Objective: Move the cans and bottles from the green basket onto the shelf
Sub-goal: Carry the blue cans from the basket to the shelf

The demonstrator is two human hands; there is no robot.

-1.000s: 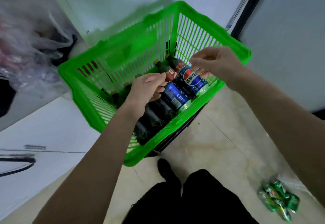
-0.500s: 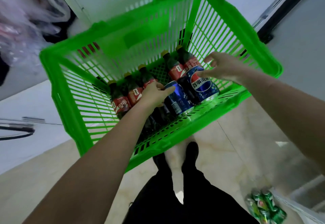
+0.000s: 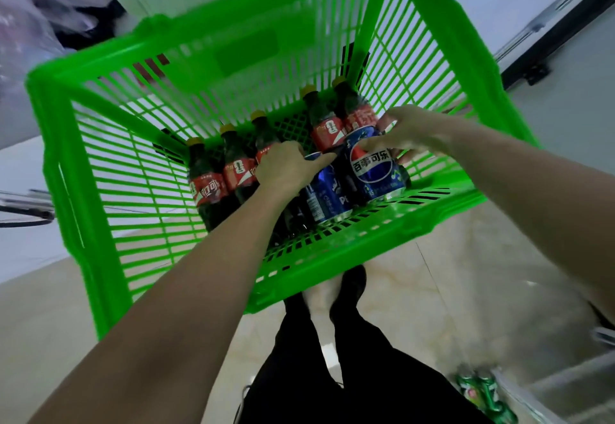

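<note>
Clearly, the work is only at its beginning, as far as I can judge. The green basket [image 3: 100, 170] on the floor holds five cola bottles [image 3: 208, 184] with red labels and yellow caps, lying side by side on the mesh bottom, and two blue cans. The shelf itself I cannot see from here. The right hand [image 3: 407, 130] has its fingers curled over the top of the right blue can [image 3: 374, 170], which has white characters on its side. The left hand [image 3: 288, 165] grips the top of the left blue can [image 3: 324, 195], beside the bottles. Both cans lie against the near wall of the basket. At the lower right some small green cans [image 3: 482, 397] lie on the floor, blurred.
</note>
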